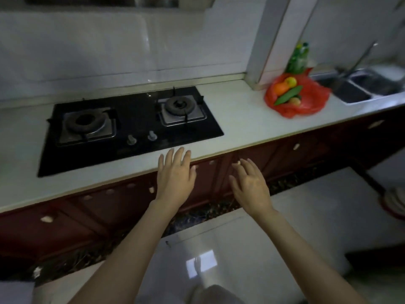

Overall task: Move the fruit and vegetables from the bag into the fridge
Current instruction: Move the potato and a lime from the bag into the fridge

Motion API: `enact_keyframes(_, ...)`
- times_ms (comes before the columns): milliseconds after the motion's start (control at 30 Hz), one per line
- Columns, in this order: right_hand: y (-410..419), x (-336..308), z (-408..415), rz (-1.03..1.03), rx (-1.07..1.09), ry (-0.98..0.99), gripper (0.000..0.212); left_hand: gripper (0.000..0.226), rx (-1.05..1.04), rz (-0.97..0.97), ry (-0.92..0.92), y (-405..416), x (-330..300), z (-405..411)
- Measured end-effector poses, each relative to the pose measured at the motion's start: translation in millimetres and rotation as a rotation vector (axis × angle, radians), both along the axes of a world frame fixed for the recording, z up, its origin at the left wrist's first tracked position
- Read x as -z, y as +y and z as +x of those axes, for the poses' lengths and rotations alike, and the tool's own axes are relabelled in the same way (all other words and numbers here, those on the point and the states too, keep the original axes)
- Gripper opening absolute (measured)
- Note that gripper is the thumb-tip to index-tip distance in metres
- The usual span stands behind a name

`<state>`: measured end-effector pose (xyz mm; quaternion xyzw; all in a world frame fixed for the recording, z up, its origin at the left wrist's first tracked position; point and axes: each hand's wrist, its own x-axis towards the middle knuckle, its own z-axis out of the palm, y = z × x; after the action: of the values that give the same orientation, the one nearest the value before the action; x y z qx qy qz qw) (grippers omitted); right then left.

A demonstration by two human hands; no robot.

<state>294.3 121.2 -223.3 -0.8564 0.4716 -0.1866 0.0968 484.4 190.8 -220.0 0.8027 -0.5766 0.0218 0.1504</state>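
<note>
A red plastic bag [311,99] lies open on the white counter at the right, beside the sink. Inside it I see an orange [281,87], a yellow-red apple [291,81], a long green vegetable [288,95] and a brownish fruit [294,101]. My left hand [175,178] hovers at the counter's front edge with fingers straight and spread, holding nothing. My right hand [249,185] is held out in front of the red cabinets, fingers relaxed and empty. Both hands are far left of and below the bag. No fridge is in view.
A black two-burner gas hob [131,126] is set into the counter [241,119] at left. A steel sink [368,86] lies at the far right, with a green bottle [299,58] behind the bag. Red cabinet doors [285,156] run below; pale floor tiles [285,227] lie behind me.
</note>
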Motion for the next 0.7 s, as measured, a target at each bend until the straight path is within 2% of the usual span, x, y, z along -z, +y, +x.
enact_keyframes(367, -95.8, -26.6, -137.3, -0.046, 0.372, -0.042, 0.044, 0.046, 0.352, -0.063, 0.003, -158.8, -15.5, -137.0)
enact_keyframes(700, -241.2, -23.0, -210.1, -0.020, 0.498, 0.007, 0.045, 0.045, 0.541, -0.034, -0.016, -337.9, 4.0, -202.8)
